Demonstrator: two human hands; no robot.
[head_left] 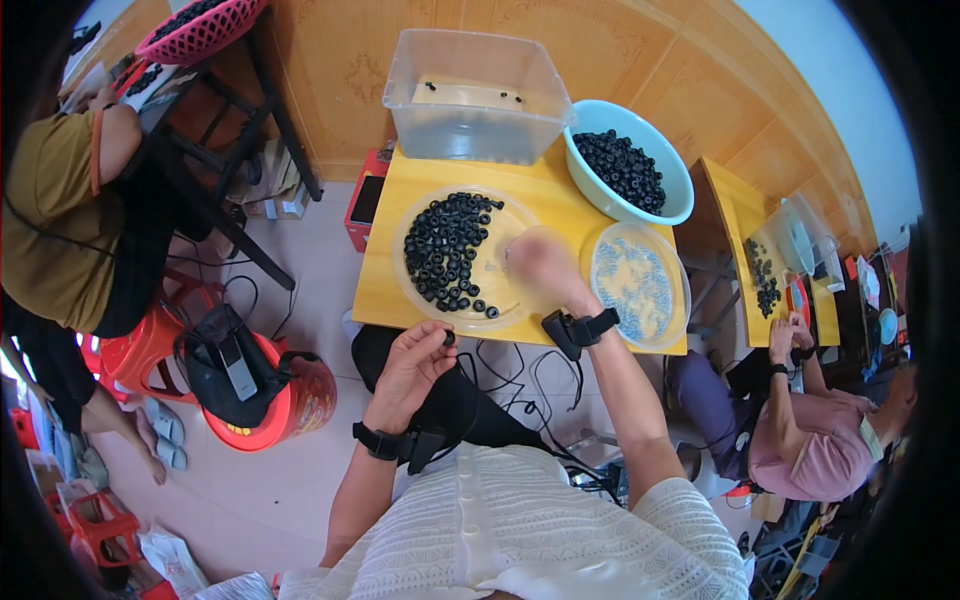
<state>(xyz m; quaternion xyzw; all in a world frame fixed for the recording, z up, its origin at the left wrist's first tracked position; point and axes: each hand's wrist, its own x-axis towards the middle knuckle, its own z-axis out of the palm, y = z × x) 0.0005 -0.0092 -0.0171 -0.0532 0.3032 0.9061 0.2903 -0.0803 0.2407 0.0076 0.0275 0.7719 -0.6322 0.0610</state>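
My left hand [411,362] is closed at the near edge of the yellow table, pinching a small black ring-shaped part [449,338] between thumb and fingertips. My right hand [543,262] is over the right side of a shallow clear round tray [512,311]; it is blurred, so its fingers and anything in them cannot be made out. Black ring-shaped parts [440,250] are heaped on the left side of that tray. Right of my right hand, a second clear round tray [683,318] holds many small, thin, pale blue-grey pieces [632,285].
A clear plastic bin [480,130] with a few black bits and a light-blue basin [683,200] of black parts stand at the table's back. Left are a red bucket [305,400] with a black bag [235,365] and a seated person. Another person works at a table [735,250] on the right.
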